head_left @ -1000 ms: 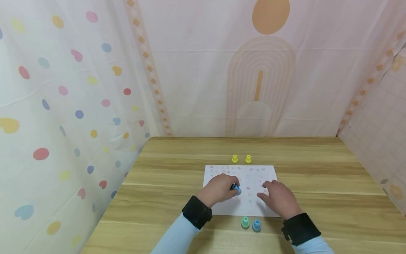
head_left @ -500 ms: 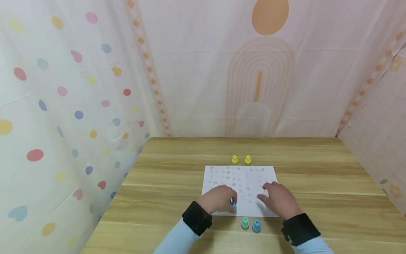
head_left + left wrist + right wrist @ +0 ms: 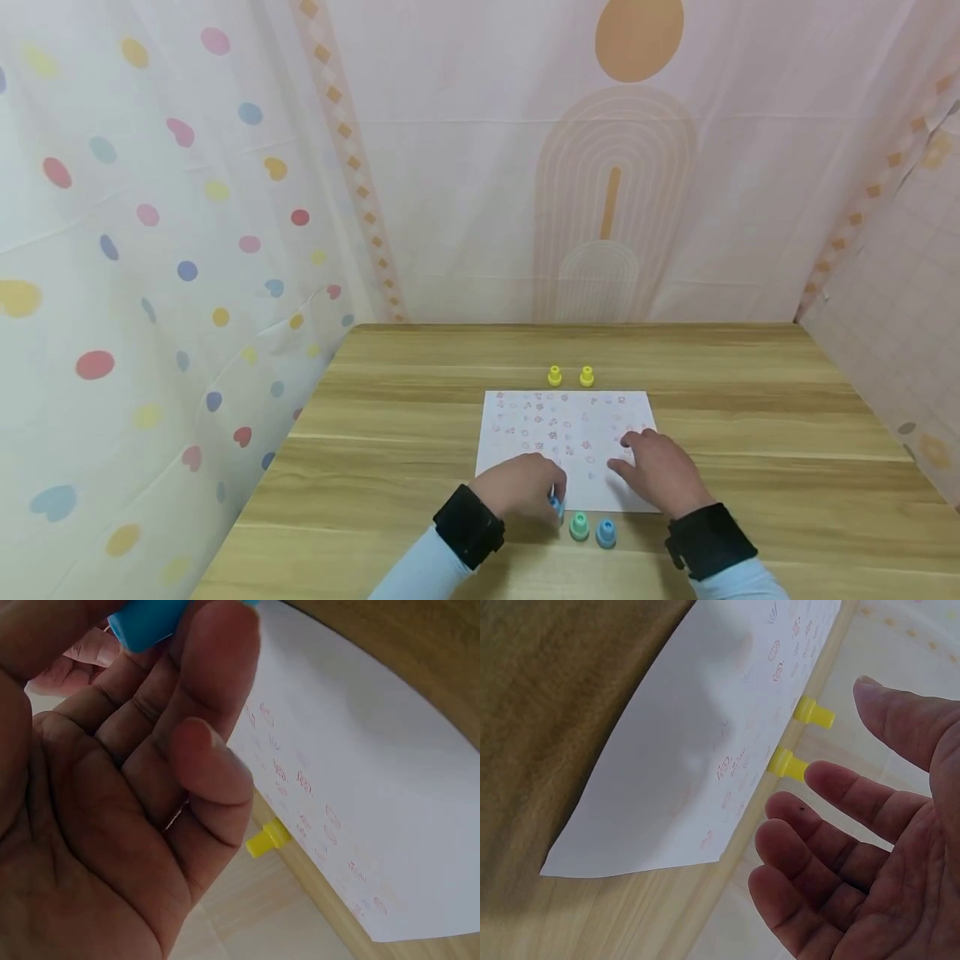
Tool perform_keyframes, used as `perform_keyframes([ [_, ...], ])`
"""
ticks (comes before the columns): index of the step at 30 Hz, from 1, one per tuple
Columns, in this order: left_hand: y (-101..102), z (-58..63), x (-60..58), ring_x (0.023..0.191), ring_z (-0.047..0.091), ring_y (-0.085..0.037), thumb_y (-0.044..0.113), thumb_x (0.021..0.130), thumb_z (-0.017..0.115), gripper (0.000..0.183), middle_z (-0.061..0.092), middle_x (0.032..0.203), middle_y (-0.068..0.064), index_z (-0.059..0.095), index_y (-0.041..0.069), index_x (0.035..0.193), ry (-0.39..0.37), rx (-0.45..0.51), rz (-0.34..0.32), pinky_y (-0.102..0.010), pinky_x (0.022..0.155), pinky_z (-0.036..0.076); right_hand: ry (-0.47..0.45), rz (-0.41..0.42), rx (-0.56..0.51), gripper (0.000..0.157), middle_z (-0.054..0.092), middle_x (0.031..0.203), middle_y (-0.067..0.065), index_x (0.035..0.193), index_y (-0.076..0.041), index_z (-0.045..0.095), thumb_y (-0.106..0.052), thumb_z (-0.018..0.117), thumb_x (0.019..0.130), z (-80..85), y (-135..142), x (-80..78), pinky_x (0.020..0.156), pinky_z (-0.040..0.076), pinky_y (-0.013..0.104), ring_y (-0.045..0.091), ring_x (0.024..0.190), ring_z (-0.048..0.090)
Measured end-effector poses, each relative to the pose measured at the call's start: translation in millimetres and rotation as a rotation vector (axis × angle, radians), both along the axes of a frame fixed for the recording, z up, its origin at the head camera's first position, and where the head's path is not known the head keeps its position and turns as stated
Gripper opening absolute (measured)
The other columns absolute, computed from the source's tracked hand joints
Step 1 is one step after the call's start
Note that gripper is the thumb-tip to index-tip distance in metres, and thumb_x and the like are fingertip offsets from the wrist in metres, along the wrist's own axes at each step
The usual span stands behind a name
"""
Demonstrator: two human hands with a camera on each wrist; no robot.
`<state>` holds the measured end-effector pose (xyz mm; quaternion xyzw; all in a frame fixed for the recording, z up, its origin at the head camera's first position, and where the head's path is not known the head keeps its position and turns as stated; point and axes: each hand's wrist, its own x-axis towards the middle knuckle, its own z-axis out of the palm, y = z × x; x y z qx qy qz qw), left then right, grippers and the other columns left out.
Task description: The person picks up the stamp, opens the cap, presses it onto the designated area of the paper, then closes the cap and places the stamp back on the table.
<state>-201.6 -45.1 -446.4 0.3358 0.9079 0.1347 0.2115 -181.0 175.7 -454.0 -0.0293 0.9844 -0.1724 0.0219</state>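
My left hand (image 3: 519, 487) pinches a small blue stamp (image 3: 556, 505) at the front edge of the white paper (image 3: 607, 496), just left of a green stamp (image 3: 579, 527). In the left wrist view the blue stamp (image 3: 150, 624) shows between thumb and fingers; its far part is hidden. Small printed marks, mostly reddish, cover much of the sheet's far and middle parts. Over the paper's right side, my right hand (image 3: 663, 471) stays with its fingers loosely bent. Nothing lies in that right hand (image 3: 877, 855) in the right wrist view.
A second blue stamp (image 3: 607, 533) stands right of the green one, in front of the sheet. Two yellow stamps, a left one (image 3: 555, 377) and a right one (image 3: 587, 377), stand behind it. Curtains hang around the wooden table (image 3: 405, 417).
My left hand has moved the blue stamp from mid-paper toward me, to the sheet's front edge beside the green stamp. More printed marks are uncovered on the left. My right hand has stayed still.
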Motion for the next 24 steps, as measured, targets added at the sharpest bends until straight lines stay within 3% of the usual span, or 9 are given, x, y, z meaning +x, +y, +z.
perform_keyframes([
  [14,2.4,0.7,6.3,0.075,0.05,-0.009,0.026,0.079,0.085,0.017,0.057,0.075,0.011,0.07,0.022,0.082,0.003,-0.034,-0.015,-0.026,0.071,0.043,-0.007,-0.002,-0.009,0.04,0.065,0.106,0.017,0.115,-0.002,0.068,-0.032,0.075,0.089,-0.1,-0.5,0.5,0.085,0.052,0.05,0.029,0.089,0.06],
  [24,-2.9,2.8,2.7,0.074,0.052,-0.011,0.033,0.076,0.086,0.022,0.058,0.079,0.011,0.069,0.024,0.087,-0.032,-0.013,0.037,-0.028,0.069,0.045,-0.002,0.004,-0.014,0.04,0.065,0.107,0.018,0.115,-0.001,0.068,-0.03,0.075,0.089,0.4,-0.5,1.5,0.086,0.051,0.051,0.03,0.089,0.06],
])
